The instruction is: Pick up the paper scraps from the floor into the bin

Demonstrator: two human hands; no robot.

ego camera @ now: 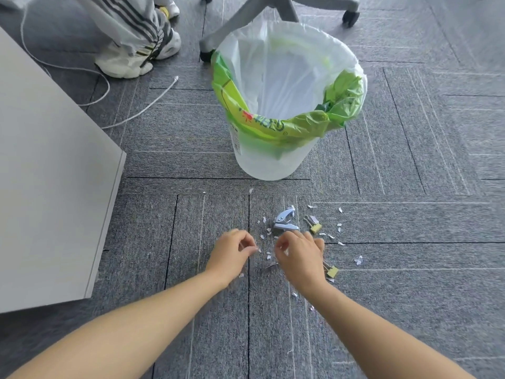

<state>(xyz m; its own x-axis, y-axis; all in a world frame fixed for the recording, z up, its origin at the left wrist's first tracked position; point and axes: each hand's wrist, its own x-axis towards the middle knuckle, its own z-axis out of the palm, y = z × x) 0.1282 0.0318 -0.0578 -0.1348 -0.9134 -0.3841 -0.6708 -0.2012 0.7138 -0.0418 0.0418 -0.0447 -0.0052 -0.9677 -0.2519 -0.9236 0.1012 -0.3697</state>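
Several small white paper scraps (338, 243) lie scattered on the grey carpet in front of me. A white bin (276, 160) lined with a clear bag and a green bag stands upright just beyond them. My left hand (232, 255) hovers low over the carpet with fingers curled, its thumb and forefinger pinching a tiny scrap. My right hand (300, 255) is beside it, fingers curled down over the scraps; what it holds is hidden.
A metal hole punch (284, 221) and two yellow binder clips (314, 227) lie among the scraps. A white cabinet (49, 173) stands at left, with a white cable (131, 116) on the floor. Another person's shoes (136, 58) and a chair base (267, 12) are behind the bin.
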